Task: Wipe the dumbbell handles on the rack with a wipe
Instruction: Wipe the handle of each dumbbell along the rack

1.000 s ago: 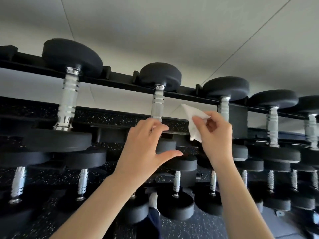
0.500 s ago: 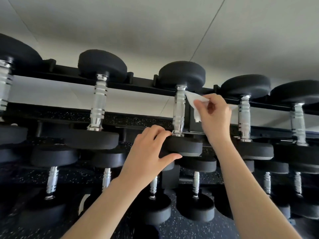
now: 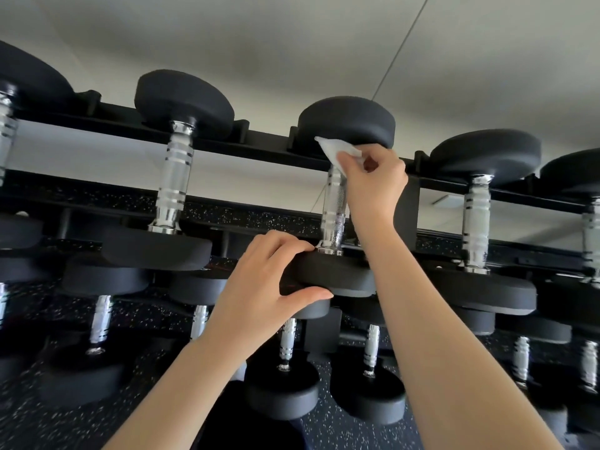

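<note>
1. Head view, hands. The right hand (image 3: 373, 186) pinches a white wipe (image 3: 337, 152) between thumb and fingers and presses it on the top end of a chrome handle (image 3: 334, 209), just under the upper head (image 3: 349, 123) of the dumbbell. The left hand (image 3: 269, 277) grips the rim of the lower head (image 3: 331, 276), fingers on top and thumb beneath, which steadies the weight.

2. Head view, setting. The dumbbell sits in the top tier of a black rack (image 3: 269, 146). A neighbour handle (image 3: 173, 180) stands to the left and another (image 3: 475, 219) to the right; neither is touched. Lower tiers hold more dumbbells above a speckled floor (image 3: 357, 430).

3. Step in hand, as judged. The wipe meets only the upper end of the handle; the knurled middle and the lower collar lie bare below it, so this handle seems barely started.

4. Doing it well, as advice. Wrap the wipe around the shaft rather than dabbing 1 side, then draw it down the full length to the lower collar. Twist the wrist to reach the far side. Keep the left-hand brace so that the dumbbell does not roll in its cradle.
</note>
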A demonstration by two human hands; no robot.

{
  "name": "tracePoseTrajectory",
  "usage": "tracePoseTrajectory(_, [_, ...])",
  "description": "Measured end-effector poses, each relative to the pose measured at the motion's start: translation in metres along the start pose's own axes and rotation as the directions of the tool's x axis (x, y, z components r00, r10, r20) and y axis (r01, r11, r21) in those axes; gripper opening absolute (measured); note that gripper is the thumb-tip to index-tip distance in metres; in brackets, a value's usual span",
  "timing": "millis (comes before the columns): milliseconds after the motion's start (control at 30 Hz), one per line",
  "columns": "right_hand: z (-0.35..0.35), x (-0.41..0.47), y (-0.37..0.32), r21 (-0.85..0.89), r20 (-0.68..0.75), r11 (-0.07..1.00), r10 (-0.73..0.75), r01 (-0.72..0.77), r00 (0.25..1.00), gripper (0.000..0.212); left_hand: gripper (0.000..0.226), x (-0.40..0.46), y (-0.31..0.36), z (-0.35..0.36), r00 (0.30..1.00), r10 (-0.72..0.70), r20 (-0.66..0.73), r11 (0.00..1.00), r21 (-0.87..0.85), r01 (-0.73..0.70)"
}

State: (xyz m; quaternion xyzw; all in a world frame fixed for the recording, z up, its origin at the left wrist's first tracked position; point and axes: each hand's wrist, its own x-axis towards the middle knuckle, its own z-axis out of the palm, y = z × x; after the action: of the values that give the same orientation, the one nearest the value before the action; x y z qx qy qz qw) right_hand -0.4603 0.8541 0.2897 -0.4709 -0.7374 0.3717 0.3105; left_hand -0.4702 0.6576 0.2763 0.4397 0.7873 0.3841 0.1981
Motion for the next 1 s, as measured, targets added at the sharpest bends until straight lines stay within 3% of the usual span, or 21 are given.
tracePoseTrajectory(100, [-0.004, 0.001, -0.005, -0.046, 0.101, 0.997, 0.066, -0.062, 0.993, 0.019, 0.053, -0.001, 0.0, 0.0, 1.0, -0.011, 0.008, 1.0, -0.011, 0.012])
tracePoseTrajectory(400, [-0.046, -0.049, 0.006, -0.22, 0.42, 0.974, 0.048, 0.051, 0.906, 0.013, 0.054, 0.001, -0.001, -0.002, 1.0, -0.005, 0.019, 1.0, -0.017, 0.006])
tracePoseTrajectory(833, [-0.067, -0.039, 0.023, -0.342, 0.614, 0.939, 0.239, -0.02, 0.752, 0.009, 0.054, 0.001, -0.002, -0.003, 1.0, -0.003, 0.027, 1.0, -0.008, 0.003])
tracePoseTrajectory(1000, [-0.066, -0.041, 0.028, -0.268, 0.597, 0.953, 0.28, -0.142, 0.752, 0.005, 0.054, 0.001, -0.002, -0.002, 1.0, -0.006, 0.022, 1.0, -0.008, 0.007])
